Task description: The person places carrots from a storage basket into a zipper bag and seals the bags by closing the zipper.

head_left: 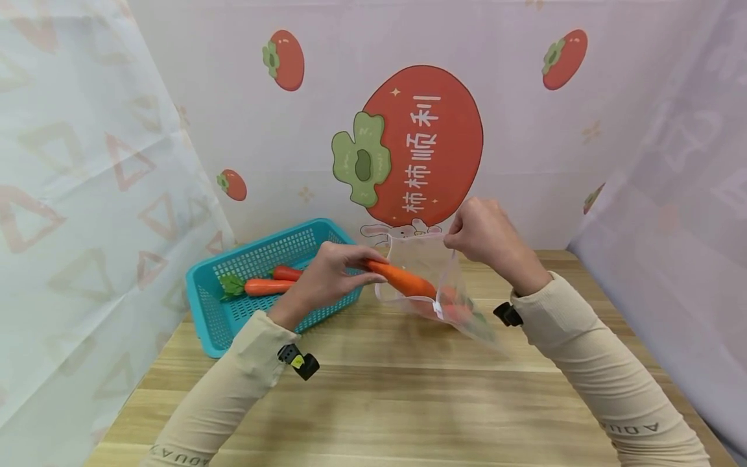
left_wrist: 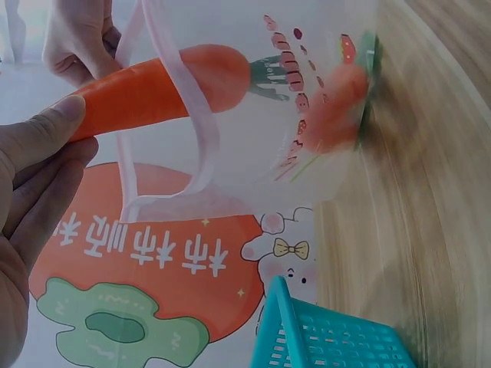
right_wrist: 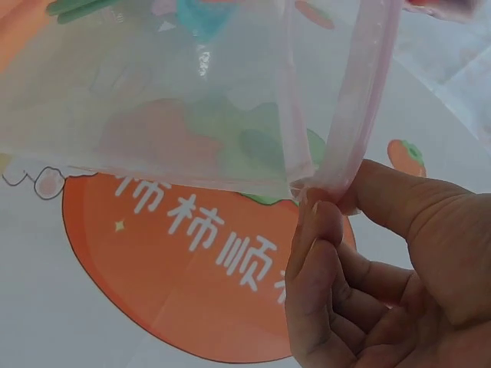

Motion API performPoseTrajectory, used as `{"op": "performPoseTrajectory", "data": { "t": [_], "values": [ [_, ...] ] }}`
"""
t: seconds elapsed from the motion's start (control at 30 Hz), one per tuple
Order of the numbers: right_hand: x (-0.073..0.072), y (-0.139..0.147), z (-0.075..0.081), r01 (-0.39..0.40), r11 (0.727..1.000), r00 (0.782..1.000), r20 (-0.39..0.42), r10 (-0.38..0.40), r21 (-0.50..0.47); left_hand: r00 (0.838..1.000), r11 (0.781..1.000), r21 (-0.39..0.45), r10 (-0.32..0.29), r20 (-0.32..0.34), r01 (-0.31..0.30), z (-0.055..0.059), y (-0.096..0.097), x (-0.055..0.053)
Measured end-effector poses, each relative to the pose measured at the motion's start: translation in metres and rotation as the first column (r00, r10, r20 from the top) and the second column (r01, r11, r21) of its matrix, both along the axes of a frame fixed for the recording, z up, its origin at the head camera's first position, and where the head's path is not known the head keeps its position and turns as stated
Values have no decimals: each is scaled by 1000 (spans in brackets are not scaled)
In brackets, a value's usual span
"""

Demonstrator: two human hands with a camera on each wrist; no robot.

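My left hand (head_left: 323,279) pinches an orange carrot (head_left: 403,279) by its tapered end, between thumb and fingers. The carrot's thick end with its green top sits inside the mouth of a translucent plastic bag (head_left: 417,250), as the left wrist view makes clear. My right hand (head_left: 490,240) pinches a corner of the bag's pink-edged rim (right_wrist: 364,100) and lifts it. Deeper in the bag, blurred by the plastic, lie other orange-red shapes (left_wrist: 337,107) with green parts. The bag leans over the tabletop with its mouth toward the left hand.
A turquoise perforated basket (head_left: 201,311) stands at the left, with an orange carrot (head_left: 265,287) and a redder vegetable (head_left: 286,272) in it. The wood-grain table (head_left: 373,402) meets a printed fabric backdrop (head_left: 292,130) behind and at both sides.
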State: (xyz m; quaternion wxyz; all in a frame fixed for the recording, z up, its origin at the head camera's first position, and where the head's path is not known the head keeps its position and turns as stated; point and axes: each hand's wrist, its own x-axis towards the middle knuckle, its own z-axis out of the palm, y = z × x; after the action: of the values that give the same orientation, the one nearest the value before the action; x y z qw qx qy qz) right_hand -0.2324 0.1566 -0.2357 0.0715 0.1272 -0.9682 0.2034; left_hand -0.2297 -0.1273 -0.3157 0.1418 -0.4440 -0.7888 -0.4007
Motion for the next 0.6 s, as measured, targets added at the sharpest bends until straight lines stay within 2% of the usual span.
{"op": "performPoseTrajectory", "data": {
  "t": [0.33,0.6],
  "values": [
    [-2,-1,0,-14,1000,1000,-12,14,-3,998,998,-16,-62,-4,62,-9,11,-7],
    [-5,-1,-1,-5,1000,1000,-21,5,5,998,996,-59,-69,-12,69,-13,21,-9]
  ]
}}
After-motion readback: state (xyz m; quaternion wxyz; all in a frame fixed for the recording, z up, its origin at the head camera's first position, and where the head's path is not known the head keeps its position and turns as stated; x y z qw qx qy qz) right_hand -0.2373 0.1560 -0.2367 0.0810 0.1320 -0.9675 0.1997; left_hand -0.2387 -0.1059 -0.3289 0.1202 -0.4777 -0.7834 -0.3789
